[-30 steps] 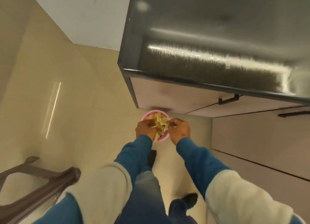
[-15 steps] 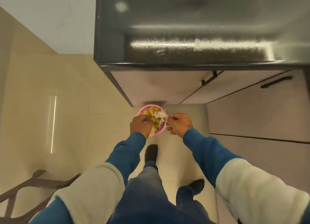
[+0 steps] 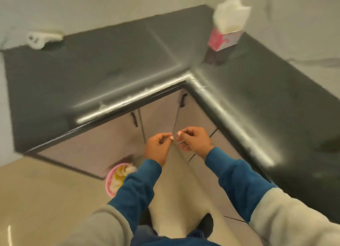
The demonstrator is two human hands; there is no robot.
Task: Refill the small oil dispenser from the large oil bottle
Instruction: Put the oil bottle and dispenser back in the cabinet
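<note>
- Dark grey stone worktop [image 3: 114,61], L-shaped with a polished edge, now fills most of the view, where half a second ago only its front edge showed above the floor.
- Pale cabinet doors [image 3: 103,140] with dark handles run under the worktop on both legs of the corner.
- Beige tiled floor [image 3: 40,194] lies lower left, taking up less of the view than before.
- Blue sleeves with pale upper parts reach forward from the bottom edge.
- A pink-and-white tissue box [image 3: 223,39] with a white tissue standing out of its top sits on the worktop near the far corner; it was out of view earlier.
- A white object [image 3: 39,38], too blurred to name, lies at the worktop's far left end by the wall.
- The pink bin [image 3: 116,177] of yellowish scraps stands on the floor, partly hidden by the left sleeve; both hands were at its rim earlier and are now raised clear of it.
- The left hand [image 3: 159,146] has its fingers curled in, thumb tip against forefinger; whether it pinches anything I cannot tell.
- The right hand [image 3: 195,140] is likewise curled, its thumb tip nearly meeting the left's.
- Neither the oil dispenser nor the large bottle is in view.
</note>
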